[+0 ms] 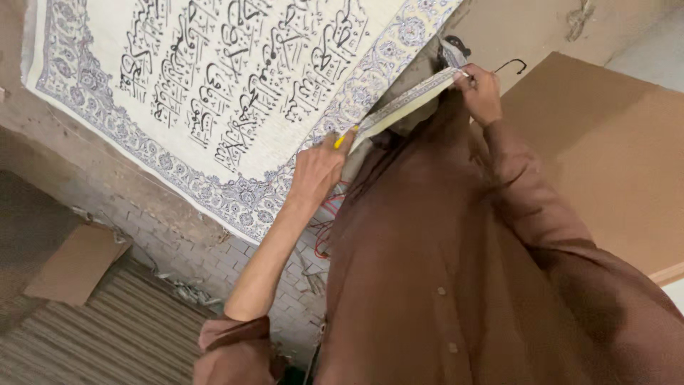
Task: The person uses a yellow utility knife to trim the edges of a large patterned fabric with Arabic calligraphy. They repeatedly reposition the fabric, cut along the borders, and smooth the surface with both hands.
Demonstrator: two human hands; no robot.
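A cream woven tapestry (214, 78) with black calligraphy and a blue floral border lies spread before me. My left hand (318, 170) grips a small yellow-handled tool (347, 136) pressed at the cloth's edge. My right hand (479, 91) pinches the lifted border strip (410, 101) and holds it taut away from the cloth. The tool's tip is hidden under the strip. My brown sleeves and shirt fill the lower right.
A large brown board (605, 142) lies to the right. A brick floor (214, 242) shows below the tapestry, with a cardboard piece (75, 264) and a striped mat (107, 335) at lower left. Red wire (324, 228) lies near my left wrist.
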